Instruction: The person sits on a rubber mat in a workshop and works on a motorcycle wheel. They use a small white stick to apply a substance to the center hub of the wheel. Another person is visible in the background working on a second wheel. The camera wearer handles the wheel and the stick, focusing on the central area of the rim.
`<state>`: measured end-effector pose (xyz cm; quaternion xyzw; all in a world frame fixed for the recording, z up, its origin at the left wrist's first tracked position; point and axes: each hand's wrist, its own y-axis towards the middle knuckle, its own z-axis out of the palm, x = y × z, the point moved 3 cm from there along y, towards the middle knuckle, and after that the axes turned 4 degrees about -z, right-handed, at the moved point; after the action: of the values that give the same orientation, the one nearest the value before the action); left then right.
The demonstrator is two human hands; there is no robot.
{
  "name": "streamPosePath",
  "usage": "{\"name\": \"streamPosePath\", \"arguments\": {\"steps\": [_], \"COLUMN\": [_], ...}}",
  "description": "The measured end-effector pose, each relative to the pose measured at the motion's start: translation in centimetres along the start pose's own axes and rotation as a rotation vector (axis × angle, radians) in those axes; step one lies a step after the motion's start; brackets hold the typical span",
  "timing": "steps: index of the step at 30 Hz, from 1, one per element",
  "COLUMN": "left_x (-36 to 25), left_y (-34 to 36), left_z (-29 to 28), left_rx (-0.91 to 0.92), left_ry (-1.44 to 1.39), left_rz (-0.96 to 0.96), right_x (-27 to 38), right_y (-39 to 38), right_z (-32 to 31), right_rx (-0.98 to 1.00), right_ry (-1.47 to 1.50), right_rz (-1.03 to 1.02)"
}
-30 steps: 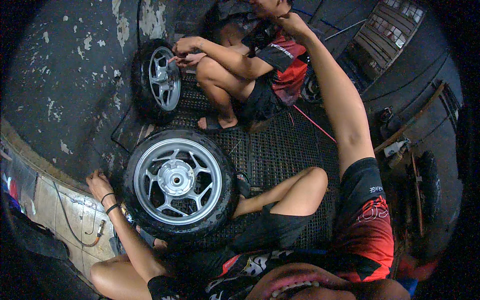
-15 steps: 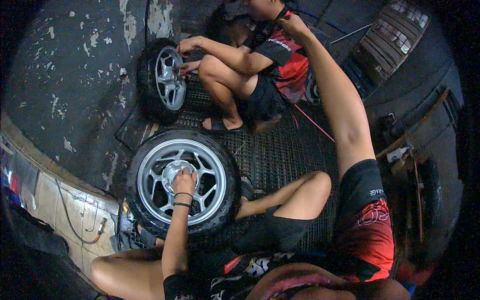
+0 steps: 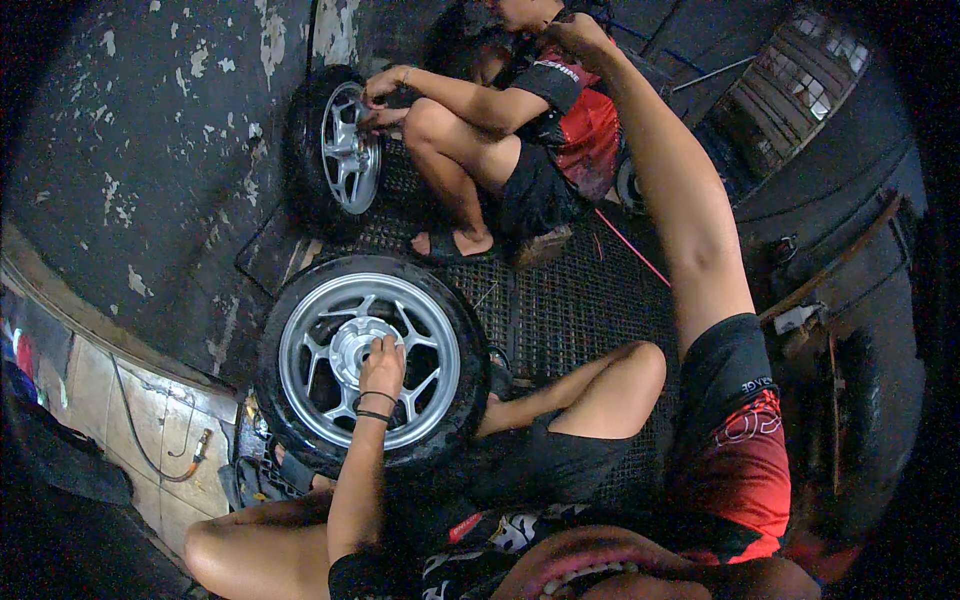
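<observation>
A silver spoked wheel with a black tire [image 3: 272, 400] lies flat before me. My left hand [image 3: 382, 366] is on its raised hub [image 3: 350, 345], fingers bent and close together at the central hole. Anything small between those fingertips is hidden. My right arm stretches far forward, and my right hand [image 3: 578, 36] is at the shoulder of a crouching person [image 3: 585, 125]. Its fingers look curled, but what they hold, if anything, cannot be made out. That person's two hands are at a second silver wheel [image 3: 352, 150], which stands upright.
Black grid matting [image 3: 560, 320] covers the floor under the wheels. A dark wall with peeling paint [image 3: 120, 200] rises at the left. Pale tiles [image 3: 165, 425] with a hose [image 3: 130, 410] lie at lower left. My bent legs flank the near wheel.
My left hand has shifted slightly right on the hub, exposing more of its centre. My right hand stays at the person's shoulder. The whole view has shifted a little.
</observation>
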<state>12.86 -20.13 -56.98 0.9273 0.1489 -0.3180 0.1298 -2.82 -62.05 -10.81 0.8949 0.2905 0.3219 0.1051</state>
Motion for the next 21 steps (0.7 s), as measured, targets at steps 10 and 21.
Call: {"name": "streamPosePath", "arguments": {"steps": [10,21], "left_x": [-1.6,-1.1], "left_y": [-0.1,0.4], "left_z": [-1.9,-0.8], "left_rx": [0.067,0.004], "left_ry": [-0.025,-0.021], "left_rz": [-0.062,-0.007], "right_x": [0.9,0.8], "right_y": [-0.4,-1.9], "right_z": [1.9,0.9], "right_rx": [0.085,0.112], "right_ry": [0.078,0.143], "right_rz": [-0.03,-0.037]}}
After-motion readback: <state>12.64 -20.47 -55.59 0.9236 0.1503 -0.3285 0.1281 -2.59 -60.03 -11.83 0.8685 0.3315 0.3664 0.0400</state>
